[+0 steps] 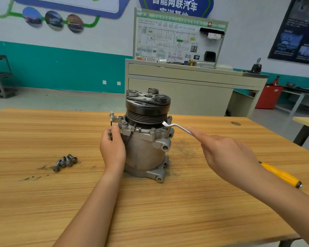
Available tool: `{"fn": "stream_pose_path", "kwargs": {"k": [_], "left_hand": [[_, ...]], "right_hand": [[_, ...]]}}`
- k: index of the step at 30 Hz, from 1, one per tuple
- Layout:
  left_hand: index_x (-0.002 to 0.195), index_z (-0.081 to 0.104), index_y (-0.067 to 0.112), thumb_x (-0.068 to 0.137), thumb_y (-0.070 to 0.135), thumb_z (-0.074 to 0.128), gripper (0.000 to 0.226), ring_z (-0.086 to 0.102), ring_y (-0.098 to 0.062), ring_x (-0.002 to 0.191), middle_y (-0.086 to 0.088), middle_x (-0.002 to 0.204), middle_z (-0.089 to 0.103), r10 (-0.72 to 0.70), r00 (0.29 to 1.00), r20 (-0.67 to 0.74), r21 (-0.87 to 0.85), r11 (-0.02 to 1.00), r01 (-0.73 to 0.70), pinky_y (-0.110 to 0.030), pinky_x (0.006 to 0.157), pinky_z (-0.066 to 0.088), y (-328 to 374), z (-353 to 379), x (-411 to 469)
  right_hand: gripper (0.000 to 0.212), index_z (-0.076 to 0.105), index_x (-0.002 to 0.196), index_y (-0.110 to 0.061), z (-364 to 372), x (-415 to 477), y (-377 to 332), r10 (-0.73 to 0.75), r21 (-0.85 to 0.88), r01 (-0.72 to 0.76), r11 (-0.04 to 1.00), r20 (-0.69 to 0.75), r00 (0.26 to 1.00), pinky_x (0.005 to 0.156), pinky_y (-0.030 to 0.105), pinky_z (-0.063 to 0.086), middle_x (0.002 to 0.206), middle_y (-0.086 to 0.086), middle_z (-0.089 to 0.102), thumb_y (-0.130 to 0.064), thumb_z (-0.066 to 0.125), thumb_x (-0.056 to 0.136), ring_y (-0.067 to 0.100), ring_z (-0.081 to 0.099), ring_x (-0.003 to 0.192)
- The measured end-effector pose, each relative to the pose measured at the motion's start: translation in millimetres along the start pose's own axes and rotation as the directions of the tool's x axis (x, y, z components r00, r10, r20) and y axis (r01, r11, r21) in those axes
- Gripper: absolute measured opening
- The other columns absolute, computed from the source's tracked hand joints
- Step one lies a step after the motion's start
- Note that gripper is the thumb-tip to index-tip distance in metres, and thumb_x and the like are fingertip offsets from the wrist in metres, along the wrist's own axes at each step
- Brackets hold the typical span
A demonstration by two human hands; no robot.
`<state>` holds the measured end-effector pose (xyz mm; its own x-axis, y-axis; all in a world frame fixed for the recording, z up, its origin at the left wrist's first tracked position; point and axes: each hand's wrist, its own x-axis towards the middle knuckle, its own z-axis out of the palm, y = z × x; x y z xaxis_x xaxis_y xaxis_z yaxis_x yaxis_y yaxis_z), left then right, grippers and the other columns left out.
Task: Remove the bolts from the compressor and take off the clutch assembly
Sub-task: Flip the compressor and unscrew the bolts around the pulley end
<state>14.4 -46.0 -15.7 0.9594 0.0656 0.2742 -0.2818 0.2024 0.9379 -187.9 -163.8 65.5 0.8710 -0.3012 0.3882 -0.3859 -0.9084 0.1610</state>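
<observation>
A grey metal compressor (143, 150) stands upright on the wooden table (150, 211), with its black clutch assembly (147, 106) on top. Several bolts (152, 130) sit in the flange below the pulley. My left hand (112, 148) grips the compressor's left side. A bent silver wrench (177, 126) has its end on a bolt at the right of the flange. My right hand (227, 154) holds the wrench's handle, index finger stretched along it. Several loose bolts (65, 162) lie on the table to the left.
A yellow-handled tool (282, 175) lies on the table at the right, partly behind my right forearm. Beyond the table stand a beige training bench with a wiring board (177, 38), a red container (268, 97) and a metal rack (0, 75).
</observation>
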Motion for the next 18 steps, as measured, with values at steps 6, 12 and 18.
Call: {"fn": "stream_pose_path", "kwargs": {"k": [6,12,18], "left_hand": [[0.073,0.049,0.021,0.097,0.029,0.044,0.026,0.042,0.006,0.050,0.009,0.065,0.045,-0.014,1.000,0.002,-0.018,1.000,0.014,-0.007,0.045,0.032,0,0,0],[0.072,0.049,0.025,0.096,0.028,0.043,0.024,0.043,0.004,0.052,0.008,0.067,0.045,-0.036,0.999,0.007,-0.017,0.999,0.036,-0.006,0.044,0.032,3,1,0],[0.079,0.055,0.023,0.096,0.030,0.044,0.021,0.045,-0.005,0.065,0.008,0.072,0.051,-0.062,0.998,0.030,-0.028,0.998,0.063,-0.019,0.058,0.036,3,0,0]], "right_hand": [[0.072,-0.008,0.144,-0.042,-15,4,-7,0.044,-0.267,-0.047,0.963,-0.015,0.999,0.041,0.026,0.020,0.067,-0.007,0.025,-0.008,0.032,0.094,0.013,0.026,0.050],[0.078,-0.005,0.147,-0.024,-37,9,-21,-0.036,-0.405,0.090,0.910,0.138,0.990,0.042,0.028,0.031,0.066,-0.001,0.028,0.002,0.039,0.088,0.016,0.028,0.049],[0.079,0.001,0.147,-0.007,-45,8,-38,-0.138,-0.470,0.240,0.849,0.240,0.961,0.033,0.027,0.018,0.059,0.001,0.030,0.007,0.042,0.081,0.015,0.027,0.042]]}}
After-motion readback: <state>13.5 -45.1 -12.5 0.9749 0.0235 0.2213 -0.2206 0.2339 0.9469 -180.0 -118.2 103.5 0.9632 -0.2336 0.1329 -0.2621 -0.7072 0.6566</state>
